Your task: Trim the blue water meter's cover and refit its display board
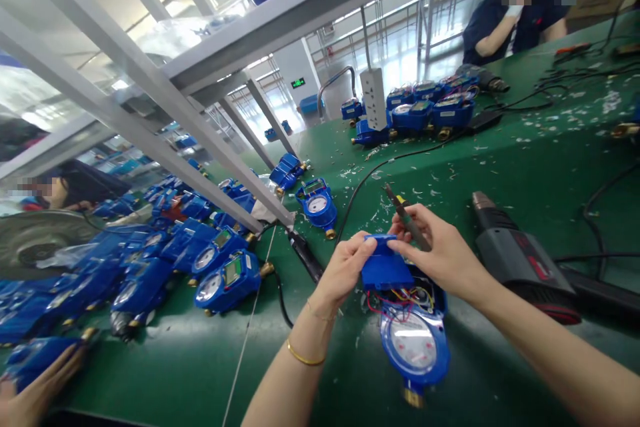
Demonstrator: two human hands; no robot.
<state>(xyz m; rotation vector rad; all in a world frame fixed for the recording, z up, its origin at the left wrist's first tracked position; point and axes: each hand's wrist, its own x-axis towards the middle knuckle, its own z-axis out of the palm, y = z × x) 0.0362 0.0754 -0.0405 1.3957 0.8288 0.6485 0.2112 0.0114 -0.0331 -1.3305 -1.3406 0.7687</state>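
Note:
A blue water meter [415, 347] lies on the green bench in front of me, its round dial facing up and coloured wires [400, 298] showing in its open top. My left hand [345, 270] pinches the left edge of a blue plastic cover [384, 265] held over that opening. My right hand [443, 250] grips the cover's right edge with its fingertips and also holds a dark pen-like tool [406, 213] that points up and away.
A grey and red power drill [520, 260] lies just right of my hands with black cables [600, 213] around it. Several blue meters [225, 277] crowd the left of the bench, more [425, 110] stand at the back. A slanted metal frame [200, 140] crosses overhead. Another person [515, 20] sits far right.

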